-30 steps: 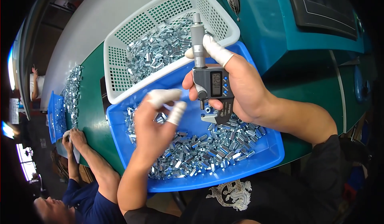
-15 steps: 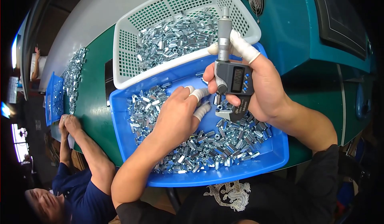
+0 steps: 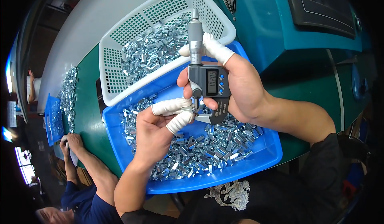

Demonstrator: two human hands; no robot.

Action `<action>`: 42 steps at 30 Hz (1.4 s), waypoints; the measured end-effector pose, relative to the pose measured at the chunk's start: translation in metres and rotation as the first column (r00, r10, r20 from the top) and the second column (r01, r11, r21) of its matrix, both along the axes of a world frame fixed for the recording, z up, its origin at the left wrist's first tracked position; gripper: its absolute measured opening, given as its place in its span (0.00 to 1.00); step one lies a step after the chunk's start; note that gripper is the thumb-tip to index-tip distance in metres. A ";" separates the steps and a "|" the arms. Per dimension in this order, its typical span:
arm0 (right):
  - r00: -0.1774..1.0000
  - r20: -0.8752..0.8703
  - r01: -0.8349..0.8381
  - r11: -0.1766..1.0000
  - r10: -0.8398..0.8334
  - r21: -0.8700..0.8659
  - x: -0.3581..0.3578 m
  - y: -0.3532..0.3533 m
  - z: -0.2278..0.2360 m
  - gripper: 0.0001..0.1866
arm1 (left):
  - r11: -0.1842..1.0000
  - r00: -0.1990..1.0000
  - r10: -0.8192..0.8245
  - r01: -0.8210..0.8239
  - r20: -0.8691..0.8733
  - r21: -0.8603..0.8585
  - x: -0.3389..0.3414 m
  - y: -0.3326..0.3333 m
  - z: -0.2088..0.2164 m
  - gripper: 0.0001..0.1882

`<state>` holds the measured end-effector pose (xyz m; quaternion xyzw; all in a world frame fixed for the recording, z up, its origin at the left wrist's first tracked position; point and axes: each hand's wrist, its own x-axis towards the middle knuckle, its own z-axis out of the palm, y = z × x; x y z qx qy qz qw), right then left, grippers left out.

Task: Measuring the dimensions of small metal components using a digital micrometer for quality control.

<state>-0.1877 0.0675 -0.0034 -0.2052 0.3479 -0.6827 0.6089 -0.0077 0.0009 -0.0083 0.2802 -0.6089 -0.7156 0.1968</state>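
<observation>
A digital micrometer [image 3: 196, 74] with a grey thimble and a small screen is gripped in my right hand [image 3: 245, 86]. White finger cots cover its thumb and a fingertip, which lie at the thimble. My left hand [image 3: 152, 138], with white cots on thumb and fingers, pinches a small metal hex standoff [image 3: 195, 107] at the micrometer's jaws. The fingertips hide most of that piece. Below both hands, a blue tray [image 3: 218, 179] holds many loose shiny hex standoffs [image 3: 200, 150].
Behind the blue tray, a white perforated basket [image 3: 154, 80] holds more standoffs. At right stands a teal machine housing [image 3: 268, 28]. A co-worker's hands [image 3: 72, 142] are at the far left, near a pile of metal pieces [image 3: 69, 96] and a small blue bin [image 3: 53, 120].
My left hand has come up from the pile in the blue tray to the micrometer's jaws, now pinching a standoff there. In the picture, the micrometer and right hand sit further left.
</observation>
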 end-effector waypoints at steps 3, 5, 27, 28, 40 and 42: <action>1.000 -0.021 0.009 1.000 -0.008 0.006 0.000 0.002 0.000 0.28 | 0.999 0.999 -0.048 0.048 -0.013 0.007 0.000 -0.002 0.001 0.13; 1.000 -0.019 0.004 1.000 -0.004 -0.001 0.000 0.002 0.000 0.27 | 0.999 0.999 -0.053 0.053 -0.004 -0.002 0.000 -0.002 0.001 0.13; 0.999 -0.049 0.005 1.000 -0.004 0.021 0.001 0.001 0.002 0.22 | 0.995 0.996 -0.080 0.083 0.048 -0.057 0.004 -0.005 0.004 0.13; 0.999 -0.048 0.009 1.000 -0.008 0.019 0.001 0.001 0.001 0.22 | 0.994 0.995 -0.084 0.087 0.048 -0.058 0.004 -0.006 0.004 0.13; 0.996 -0.083 0.022 0.997 -0.016 0.075 0.004 0.004 0.002 0.19 | 0.993 0.992 -0.081 0.089 0.096 -0.083 0.005 -0.006 0.003 0.08; 0.997 -0.075 0.026 0.998 -0.021 0.062 0.004 0.004 0.003 0.20 | 0.982 0.996 -0.010 0.026 0.087 -0.187 0.007 -0.010 0.006 0.08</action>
